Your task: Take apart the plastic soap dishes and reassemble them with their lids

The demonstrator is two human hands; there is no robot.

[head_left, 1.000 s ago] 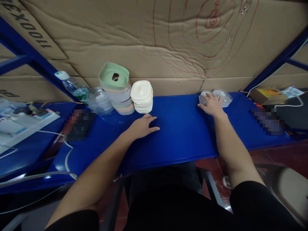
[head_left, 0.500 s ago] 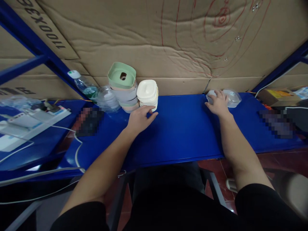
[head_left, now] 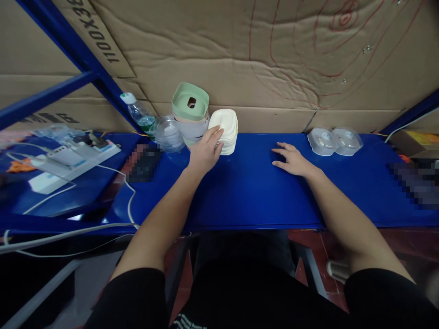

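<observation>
My left hand is at the near-left edge of the stack of cream lids, upper centre of the frame, thumb slightly apart from the fingers; whether they grip a lid, I cannot tell. My right hand, right of centre, holds nothing, fingers spread over the blue table. Green-topped container stack stands just left of the lids; two clear containers sit side by side, right of frame.

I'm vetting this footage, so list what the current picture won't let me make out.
Head view: left hand hides part of the cream lid stack; grip unclear.
Head view: pixelation masks the dark object at left.
Head view: right edge cuts off the cardboard box.
</observation>
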